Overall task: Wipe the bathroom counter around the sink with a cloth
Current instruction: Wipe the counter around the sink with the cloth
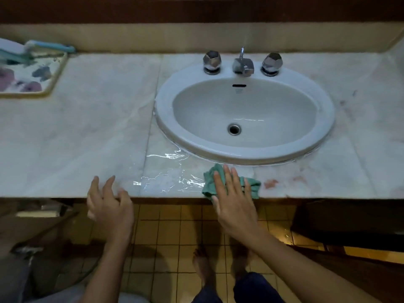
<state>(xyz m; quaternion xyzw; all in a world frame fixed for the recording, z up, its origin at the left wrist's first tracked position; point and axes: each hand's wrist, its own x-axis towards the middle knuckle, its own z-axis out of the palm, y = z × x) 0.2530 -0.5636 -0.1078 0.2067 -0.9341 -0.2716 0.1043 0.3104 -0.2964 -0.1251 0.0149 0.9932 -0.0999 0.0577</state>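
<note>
Directly beneath right-hand fingers, green cloth.

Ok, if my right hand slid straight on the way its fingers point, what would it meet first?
Probably the sink's front rim: the right hand lies flat on the green cloth, fingers aimed at it, little counter between.

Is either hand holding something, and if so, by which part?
Nothing is gripped. The right hand presses flat, fingers straight, on the middle of the green cloth lying on the counter; the left hand holds nothing.
</note>
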